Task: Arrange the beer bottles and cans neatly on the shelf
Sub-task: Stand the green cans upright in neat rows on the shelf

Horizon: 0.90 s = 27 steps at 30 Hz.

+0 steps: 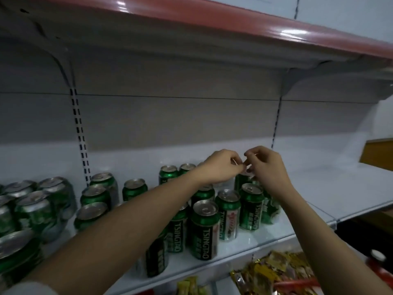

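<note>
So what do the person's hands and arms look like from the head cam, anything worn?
Both forearms are bare, with no watch, rings or gloves visible on the left hand or right hand. A light grey-white sleeve edge shows at the bottom left corner.

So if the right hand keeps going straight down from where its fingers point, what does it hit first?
Probably the top of the rear green can right under the fingertips of the right hand; they seem to be at its rim already, though depth is unclear.

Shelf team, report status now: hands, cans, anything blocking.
Left hand and right hand together above the back cans, fingertips pinching something small; cannot tell what. Green cans upright, loosely grouped on shelf. Nothing blocking.
</note>
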{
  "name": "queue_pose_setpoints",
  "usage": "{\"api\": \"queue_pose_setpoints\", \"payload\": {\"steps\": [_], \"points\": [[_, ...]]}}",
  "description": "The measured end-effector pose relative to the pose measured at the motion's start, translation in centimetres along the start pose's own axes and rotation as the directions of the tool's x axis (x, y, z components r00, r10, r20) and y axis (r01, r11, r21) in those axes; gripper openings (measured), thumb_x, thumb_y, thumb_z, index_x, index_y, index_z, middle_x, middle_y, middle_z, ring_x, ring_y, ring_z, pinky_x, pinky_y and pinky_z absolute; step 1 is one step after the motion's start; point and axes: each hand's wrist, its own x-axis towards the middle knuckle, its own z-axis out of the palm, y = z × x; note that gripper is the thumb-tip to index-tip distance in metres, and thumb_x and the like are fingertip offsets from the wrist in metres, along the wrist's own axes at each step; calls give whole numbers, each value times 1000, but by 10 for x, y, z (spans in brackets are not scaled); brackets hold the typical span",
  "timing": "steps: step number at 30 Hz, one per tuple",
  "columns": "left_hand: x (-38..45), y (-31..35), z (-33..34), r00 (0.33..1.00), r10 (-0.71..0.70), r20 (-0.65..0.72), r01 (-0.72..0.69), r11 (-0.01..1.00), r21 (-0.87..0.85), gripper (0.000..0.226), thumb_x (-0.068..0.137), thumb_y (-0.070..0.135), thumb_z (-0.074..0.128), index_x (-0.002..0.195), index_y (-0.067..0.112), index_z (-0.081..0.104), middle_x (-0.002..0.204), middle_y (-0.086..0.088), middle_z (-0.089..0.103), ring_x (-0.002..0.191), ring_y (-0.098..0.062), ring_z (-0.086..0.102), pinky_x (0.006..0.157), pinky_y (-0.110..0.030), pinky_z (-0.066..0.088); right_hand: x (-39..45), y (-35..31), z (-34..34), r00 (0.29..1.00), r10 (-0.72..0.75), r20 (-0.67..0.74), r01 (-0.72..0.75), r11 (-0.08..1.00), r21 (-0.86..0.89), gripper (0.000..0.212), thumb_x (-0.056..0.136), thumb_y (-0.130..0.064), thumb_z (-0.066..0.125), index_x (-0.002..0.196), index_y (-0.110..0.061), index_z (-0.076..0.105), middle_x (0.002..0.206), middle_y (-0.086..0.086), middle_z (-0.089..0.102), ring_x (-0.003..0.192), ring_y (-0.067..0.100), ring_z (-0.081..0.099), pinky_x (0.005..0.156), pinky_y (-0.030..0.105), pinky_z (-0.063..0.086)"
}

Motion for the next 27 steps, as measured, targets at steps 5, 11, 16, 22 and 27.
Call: {"api": "queue_pose_setpoints", "payload": {"steps": [5, 11, 16, 22, 27], "points": [[38, 19, 43, 992, 19, 123, -19, 1000, -3, 25, 89, 38, 66, 109, 23, 66, 106, 5, 64, 96, -12, 61, 74, -25, 50, -6, 48, -42, 983, 85, -165, -74, 995, 72, 11, 97, -22, 56, 96, -18, 67, 89, -1, 71, 85, 17, 68, 73, 40, 57], [59, 26, 73, 956, -10, 292, -24, 994, 110, 57, 85, 52, 69, 130, 20, 56, 118, 1, 61, 101, -17, 61, 85, -33, 53, -26, 101, -55, 971, 159, -177, -132, 979, 157, 10, 100, -24, 55, 105, -22, 64, 102, -8, 67, 96, 9, 64, 73, 25, 50], [65, 20, 84, 933, -33, 357, -15, 991, 130, 58, 80, 47, 77, 128, 27, 53, 120, 2, 59, 104, -20, 61, 90, -38, 53, -44, 125, -47, 978, 206, 7, -199, 932, 304, 24, 102, -19, 50, 122, -29, 59, 119, -8, 64, 109, 8, 62, 86, 27, 52], [67, 14, 92, 945, -47, 323, 7, 992, 123, 57, 75, 42, 83, 121, 32, 52, 118, -1, 64, 103, -24, 64, 95, -45, 52, -56, 140, -41, 968, 163, 190, -230, 880, 415, 53, 101, -5, 48, 142, -39, 42, 131, -12, 60, 115, 3, 62, 86, 18, 52], [67, 13, 91, 945, -52, 322, 25, 996, 88, 63, 76, 38, 82, 128, 28, 48, 115, -2, 63, 103, -24, 64, 95, -46, 51, -57, 141, -40, 977, 137, 165, -190, 911, 365, 56, 101, -8, 52, 143, -44, 40, 138, -10, 56, 118, 1, 60, 91, 22, 52]]}}
